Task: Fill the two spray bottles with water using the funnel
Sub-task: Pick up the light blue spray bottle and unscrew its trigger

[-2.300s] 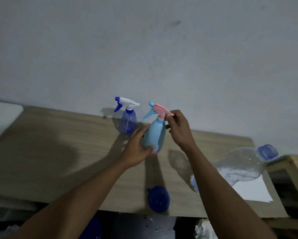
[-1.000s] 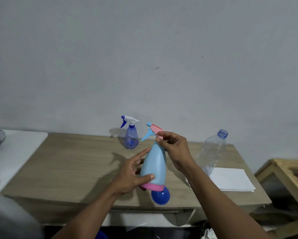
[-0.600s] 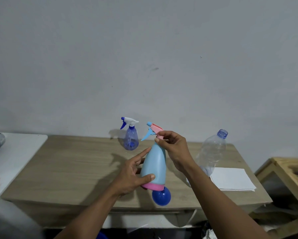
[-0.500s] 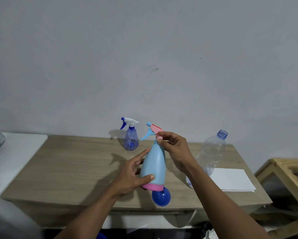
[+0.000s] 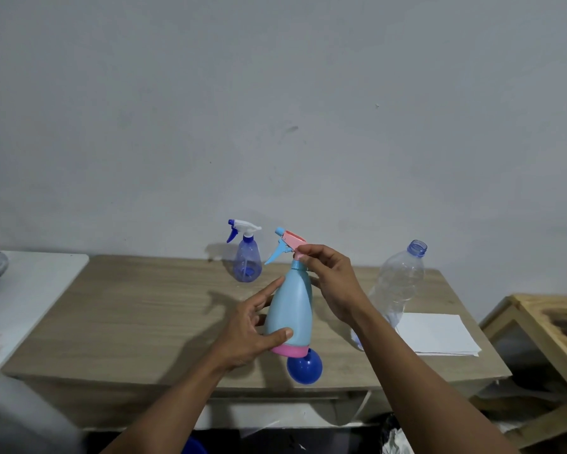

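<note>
On the wooden table (image 5: pixel 138 309), the uncapped clear bottle (image 5: pixel 401 283) stands at your right. Your left hand (image 5: pixel 247 335) grips the light-blue spray bottle (image 5: pixel 290 309) upright by its body, and your right hand (image 5: pixel 333 283) pinches its pink head. The small blue spray bottle (image 5: pixel 247 265) stands at the back. The funnel (image 5: pixel 305 368) lies at the near edge.

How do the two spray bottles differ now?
The left hand and right hand hold the opaque light-blue spray bottle with pink trigger head; the translucent blue spray bottle with white trigger head stands on the wooden table. Its inside shows; the light-blue one's does not. Both heads are on.
</note>
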